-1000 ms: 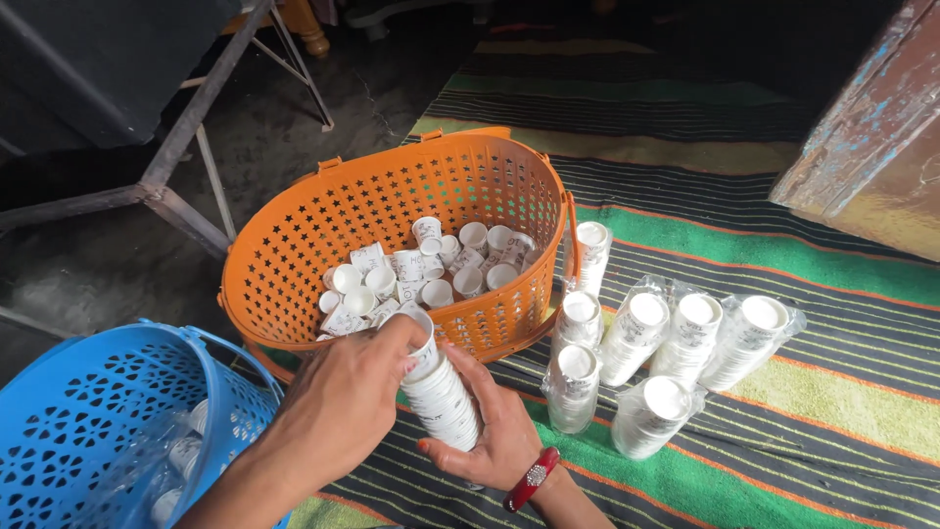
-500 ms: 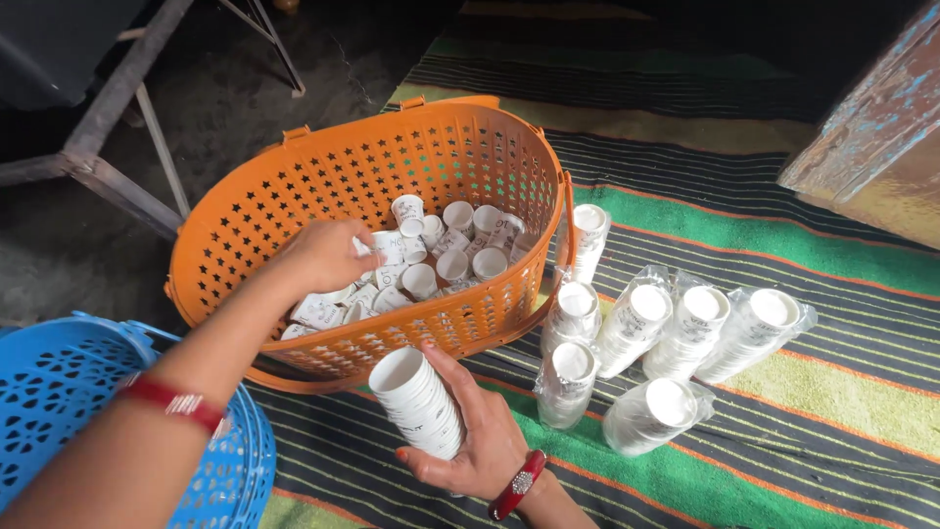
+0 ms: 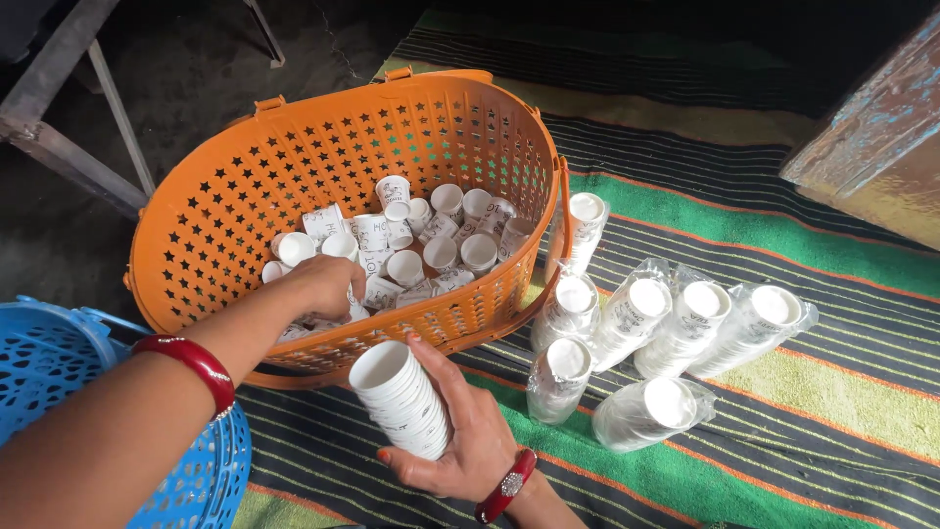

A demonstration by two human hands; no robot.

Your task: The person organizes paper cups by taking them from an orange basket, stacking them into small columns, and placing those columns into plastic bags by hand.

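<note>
My right hand grips a nested stack of white paper cups, tilted with its mouth to the upper left, just in front of the orange basket. My left hand reaches over the basket's near rim with a red bangle on the forearm. Its fingers curl down among the loose white paper cups on the basket's floor, and they hide whether they hold one.
A blue perforated basket stands at the lower left. Several plastic-wrapped sleeves of white cups lie on the striped mat to the right of the orange basket. A worn wooden object is at the upper right, and a metal frame at the upper left.
My left hand went from the stack into the orange basket and now rests among the loose cups nearer the front rim. The right hand keeps holding the stack.
</note>
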